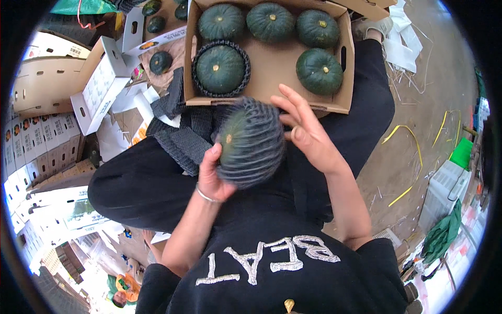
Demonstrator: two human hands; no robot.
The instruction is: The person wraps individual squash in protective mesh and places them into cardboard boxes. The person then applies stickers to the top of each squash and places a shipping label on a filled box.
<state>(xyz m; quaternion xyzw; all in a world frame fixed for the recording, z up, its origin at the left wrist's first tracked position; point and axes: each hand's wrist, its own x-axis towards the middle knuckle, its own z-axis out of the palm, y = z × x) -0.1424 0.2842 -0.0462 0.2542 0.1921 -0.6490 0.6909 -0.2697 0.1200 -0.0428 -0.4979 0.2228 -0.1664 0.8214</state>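
My left hand [213,178] grips a dark green pumpkin [252,145] wrapped in a black foam net sleeve, held over my lap. Part of its green skin and its stem show on the left, where the net is open. My right hand [309,135] is beside the pumpkin's right side with fingers spread; whether a fingertip touches the net is unclear. Just beyond, a cardboard box [272,78] holds several green pumpkins. One pumpkin [220,69] in its near left corner has a black net around it; the others there are bare.
Flat black foam nets [180,144] lie in a heap left of the held pumpkin. Smaller pumpkins [160,62] sit beyond them on brown paper. White cartons [102,86] stack up at left. Yellow straps [413,157] lie on the floor at right, near a pale crate [440,193].
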